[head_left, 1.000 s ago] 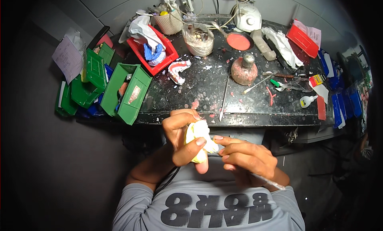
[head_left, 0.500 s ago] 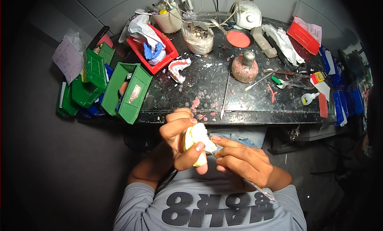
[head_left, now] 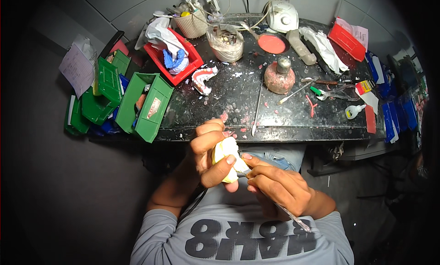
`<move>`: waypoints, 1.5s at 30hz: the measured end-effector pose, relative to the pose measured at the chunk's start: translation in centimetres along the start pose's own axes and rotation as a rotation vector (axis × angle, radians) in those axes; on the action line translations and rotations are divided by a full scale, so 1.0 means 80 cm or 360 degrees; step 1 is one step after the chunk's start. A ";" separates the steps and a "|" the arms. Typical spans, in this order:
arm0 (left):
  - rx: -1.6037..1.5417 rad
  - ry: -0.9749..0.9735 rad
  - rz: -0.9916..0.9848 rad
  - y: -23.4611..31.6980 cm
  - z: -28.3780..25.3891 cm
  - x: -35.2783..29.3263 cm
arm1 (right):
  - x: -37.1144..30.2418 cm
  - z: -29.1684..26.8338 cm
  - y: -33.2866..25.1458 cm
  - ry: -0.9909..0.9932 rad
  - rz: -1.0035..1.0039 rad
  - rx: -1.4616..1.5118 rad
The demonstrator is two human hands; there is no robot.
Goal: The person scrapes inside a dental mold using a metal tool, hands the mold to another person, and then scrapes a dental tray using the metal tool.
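My left hand [head_left: 208, 143] is wrapped round a pale yellow dental cast [head_left: 223, 150], held up in front of the bench's near edge. My right hand [head_left: 286, 187] grips a slim metal knife or spatula [head_left: 293, 218]. The tool's flat tip lies against the side of the cast near my left thumb, while its handle sticks out behind my right hand towards the grey shirt. Fingers cover part of the cast's lower side. Farther off, on the dark bench [head_left: 229, 100], lies another dental model [head_left: 201, 81] with a pink arch.
A red bin [head_left: 200, 65] with a blue piece and green bins [head_left: 158, 107] stand left. Mid-bench are a wax-smeared round burner [head_left: 278, 81], a pan of pink wax [head_left: 272, 43] and a thin tool [head_left: 257, 111]. A white dropper bottle [head_left: 354, 112] lies right.
The cast has tilted a little in my left hand. My right hand and its tool have turned slightly, the handle's end shifting a little left and down.
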State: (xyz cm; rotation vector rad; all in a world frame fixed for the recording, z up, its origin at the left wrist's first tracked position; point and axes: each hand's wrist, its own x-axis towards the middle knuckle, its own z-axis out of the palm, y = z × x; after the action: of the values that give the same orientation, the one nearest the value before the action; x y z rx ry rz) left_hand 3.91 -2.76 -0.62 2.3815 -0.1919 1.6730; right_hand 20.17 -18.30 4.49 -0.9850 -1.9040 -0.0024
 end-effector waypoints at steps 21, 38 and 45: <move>-0.0173 0.0024 0.0012 -0.006 -0.001 -0.002 | 0.006 -0.005 -0.006 -0.0007 0.0148 0.0141; -0.0018 -0.0058 -0.0034 -0.012 0.003 -0.009 | 0.000 0.000 0.002 -0.0101 0.0056 -0.0050; -0.0286 0.0069 -0.0098 -0.021 0.003 -0.018 | -0.004 -0.001 0.011 -0.0078 0.0274 0.0325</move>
State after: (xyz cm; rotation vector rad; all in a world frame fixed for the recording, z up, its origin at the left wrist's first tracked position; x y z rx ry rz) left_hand 4.03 -1.26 -2.20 2.1962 -0.2481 1.6059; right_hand 20.87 -17.99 3.96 -1.0124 -1.8168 0.3137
